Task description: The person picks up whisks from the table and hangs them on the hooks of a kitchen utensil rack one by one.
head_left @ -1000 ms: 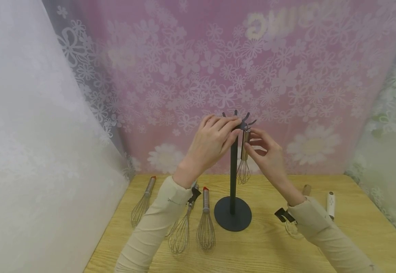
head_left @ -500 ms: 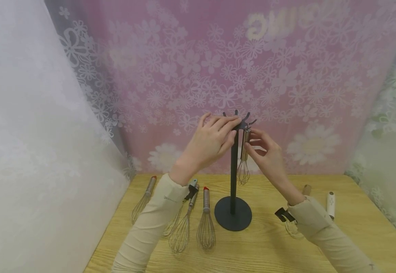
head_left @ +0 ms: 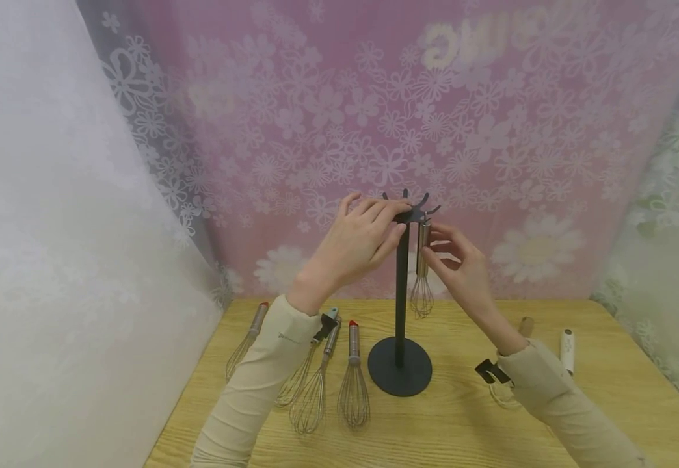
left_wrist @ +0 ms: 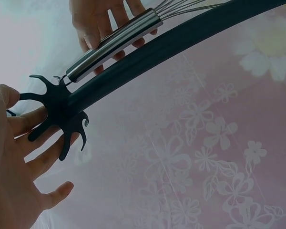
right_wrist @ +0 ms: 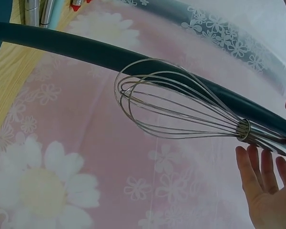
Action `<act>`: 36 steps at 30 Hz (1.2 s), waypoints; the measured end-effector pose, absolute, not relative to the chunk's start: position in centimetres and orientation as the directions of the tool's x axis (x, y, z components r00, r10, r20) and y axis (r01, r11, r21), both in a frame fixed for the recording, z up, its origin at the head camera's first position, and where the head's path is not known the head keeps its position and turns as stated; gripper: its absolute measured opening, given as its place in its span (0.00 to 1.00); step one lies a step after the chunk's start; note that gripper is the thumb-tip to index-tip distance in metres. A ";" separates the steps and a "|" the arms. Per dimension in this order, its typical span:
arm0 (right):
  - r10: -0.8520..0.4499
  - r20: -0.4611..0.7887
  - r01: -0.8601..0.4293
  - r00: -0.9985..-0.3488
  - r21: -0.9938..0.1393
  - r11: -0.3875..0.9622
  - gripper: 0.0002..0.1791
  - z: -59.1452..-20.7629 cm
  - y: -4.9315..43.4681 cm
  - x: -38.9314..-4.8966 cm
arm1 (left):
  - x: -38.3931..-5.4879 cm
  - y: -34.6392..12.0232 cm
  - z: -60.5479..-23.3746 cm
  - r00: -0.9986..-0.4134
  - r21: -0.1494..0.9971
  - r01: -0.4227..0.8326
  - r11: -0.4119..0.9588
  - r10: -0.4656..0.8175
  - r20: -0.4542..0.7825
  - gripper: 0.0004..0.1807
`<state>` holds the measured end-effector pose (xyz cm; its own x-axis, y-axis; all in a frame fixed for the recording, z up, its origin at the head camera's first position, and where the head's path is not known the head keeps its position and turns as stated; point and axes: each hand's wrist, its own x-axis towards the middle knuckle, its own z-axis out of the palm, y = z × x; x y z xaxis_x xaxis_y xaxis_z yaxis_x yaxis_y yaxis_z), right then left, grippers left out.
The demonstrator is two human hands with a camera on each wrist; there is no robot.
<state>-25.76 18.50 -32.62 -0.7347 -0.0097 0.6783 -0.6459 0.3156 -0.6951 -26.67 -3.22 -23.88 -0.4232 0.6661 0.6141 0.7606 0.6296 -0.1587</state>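
A small steel whisk (head_left: 424, 250) hangs upright at the right side of a black hook stand (head_left: 400, 292), wires downward. Its end loop meets one of the stand's curved hooks in the left wrist view; whether the hook bears its weight I cannot tell. My right hand (head_left: 465, 266) pinches the whisk's metal handle (left_wrist: 115, 45), thumb on one side and fingers on the other. On top of the stand rests my left hand (head_left: 357, 237), its fingers extended across the hook ring (left_wrist: 59, 102). The whisk's wire loops (right_wrist: 181, 105) lie beside the pole in the right wrist view.
Several larger whisks lie left of the round base (head_left: 400, 383), one being a red-tipped whisk (head_left: 354, 377). Partly behind the right sleeve (head_left: 556, 396) are a white handle (head_left: 567, 351) and a brown handle (head_left: 525, 325). Floral curtains surround the wooden table (head_left: 433, 435).
The small whisk and my right hand have shifted slightly to the right. My left forearm has moved a little to the left, while its fingers stay on the stand's top.
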 end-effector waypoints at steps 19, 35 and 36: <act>-0.004 0.678 -0.653 -0.735 -0.707 0.270 0.19 -33.3 20.3 -25.8 | -26.6 -3.3 -23.9 -0.421 -0.190 0.744 0.641 0.670 0.612 0.21; 0.053 0.685 -0.636 -0.727 -0.700 0.324 0.19 -33.9 22.4 -25.8 | -26.6 -3.1 -24.1 -0.386 -0.218 0.730 0.648 0.654 0.651 0.20; 0.056 0.682 -0.633 -0.729 -0.704 0.323 0.19 -34.0 22.5 -25.8 | -26.6 -3.0 -24.1 -0.382 -0.219 0.728 0.650 0.650 0.657 0.19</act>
